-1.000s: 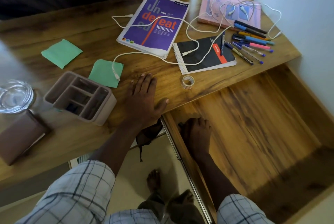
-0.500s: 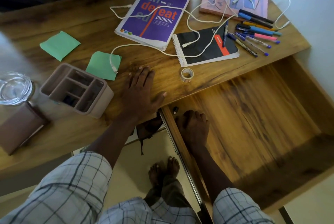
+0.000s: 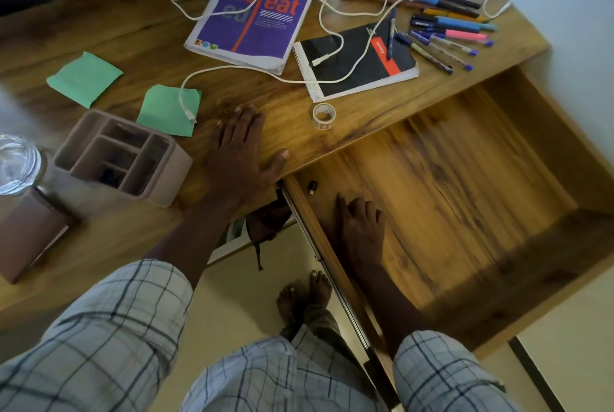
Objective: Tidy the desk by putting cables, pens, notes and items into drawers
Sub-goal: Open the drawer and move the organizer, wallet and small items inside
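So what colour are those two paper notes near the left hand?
Green: both notes show best in the head view, the only one.

Green notes (image 3: 84, 79): two, on the left of the desk (image 3: 109, 29).
Books (image 3: 255, 6): three on the far side, one purple, one black and spiral-bound, one pink.
Pens (image 3: 463, 35): roughly nine at far right, one of them lying on the black book; they overlap, so the exact number is unclear.
White cables (image 3: 191, 117): at least two, tangled.
Tape roll (image 3: 324, 114): one.
Organiser (image 3: 123, 159): one, near left.
Glass jar (image 3: 16, 162): one, at the left edge.
Open drawer (image 3: 465, 179): one, on the right.
Small dark object (image 3: 312, 187): one, in the drawer.
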